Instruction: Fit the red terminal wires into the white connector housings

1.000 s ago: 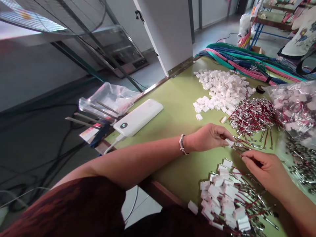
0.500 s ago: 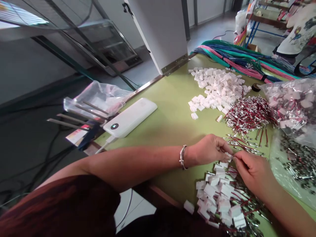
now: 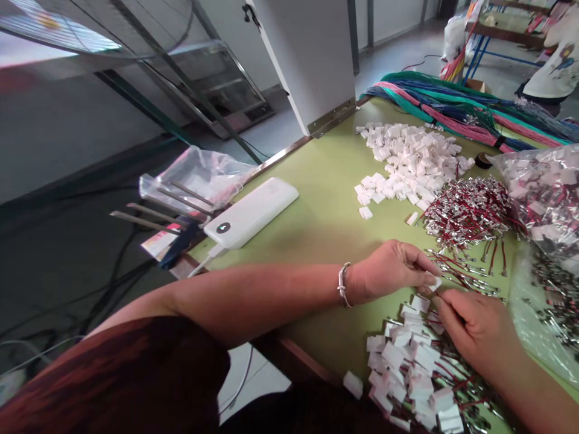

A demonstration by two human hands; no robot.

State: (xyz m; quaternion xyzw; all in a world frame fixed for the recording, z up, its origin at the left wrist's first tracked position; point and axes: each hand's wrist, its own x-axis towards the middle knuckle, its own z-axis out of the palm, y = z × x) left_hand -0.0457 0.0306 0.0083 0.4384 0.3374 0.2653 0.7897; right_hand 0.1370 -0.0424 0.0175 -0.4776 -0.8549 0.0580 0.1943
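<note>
Between the fingertips of my left hand (image 3: pixel 389 270) is a small white plastic connector housing (image 3: pixel 435 284). My right hand (image 3: pixel 478 320) is closed in a pinch right against that housing; whatever its fingertips hold is hidden. Below both hands lies a heap of white housings with red wires (image 3: pixel 409 361). Just beyond the fingers, short red wires with metal terminals (image 3: pixel 465 274) are spread on the green tabletop (image 3: pixel 316 223). A larger pile of such wires (image 3: pixel 470 211) sits farther back, beside a pile of loose white housings (image 3: pixel 414 160).
A white power bank (image 3: pixel 253 211) with a cable lies left on the table. Clear bags of parts (image 3: pixel 543 193) stand at the right. Bundled coloured cables (image 3: pixel 452 108) stretch along the back, near a roll of black tape (image 3: pixel 483 160). Another person (image 3: pixel 554 66) is at the far right.
The whole view has shifted slightly, so things appear farther right. The white housing in my left hand has turned and shows more of its face. Both hands remain close together.
</note>
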